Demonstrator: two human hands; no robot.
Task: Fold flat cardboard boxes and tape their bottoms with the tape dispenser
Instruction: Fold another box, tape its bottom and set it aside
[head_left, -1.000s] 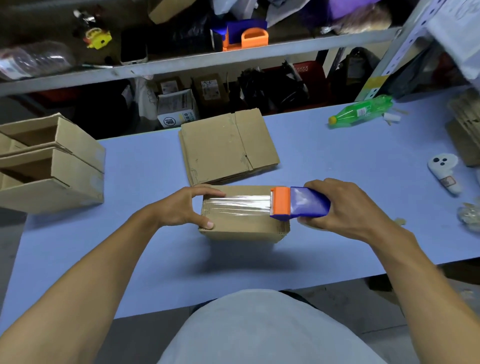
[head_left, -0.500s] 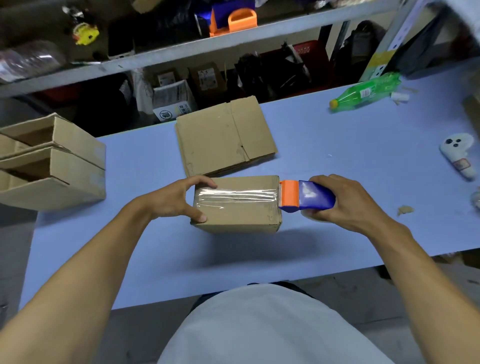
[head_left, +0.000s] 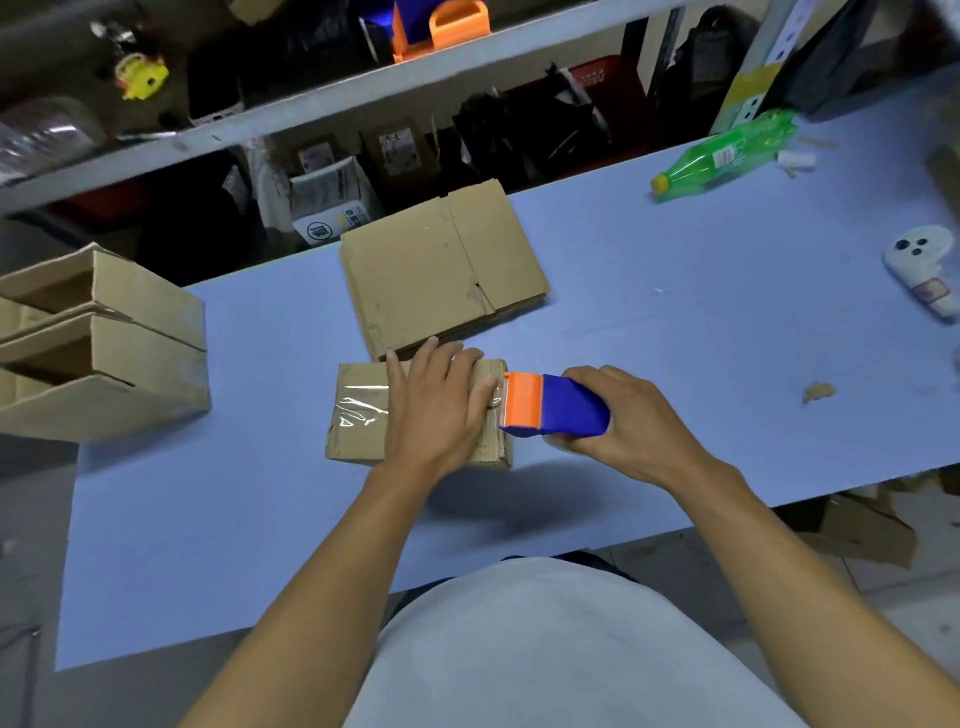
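A small folded cardboard box (head_left: 358, 415) sits on the blue table (head_left: 675, 322), with a strip of clear tape across its upper face. My left hand (head_left: 441, 405) lies flat on that face, fingers spread, pressing over the tape near the right edge. My right hand (head_left: 634, 426) grips the blue and orange tape dispenser (head_left: 550, 405), whose orange head touches the box's right edge. Just behind the box lies a stack of flat cardboard boxes (head_left: 441, 270).
Folded open boxes (head_left: 104, 343) are stacked at the table's left end. A green bottle (head_left: 727, 153) lies at the far right, a white controller (head_left: 924, 275) at the right edge, and a cardboard scrap (head_left: 818, 391) nearby. Cluttered shelves stand behind the table.
My left hand has moved from the box's left end onto its top, over the tape. The dispenser has stayed at the box's right edge in my right hand.
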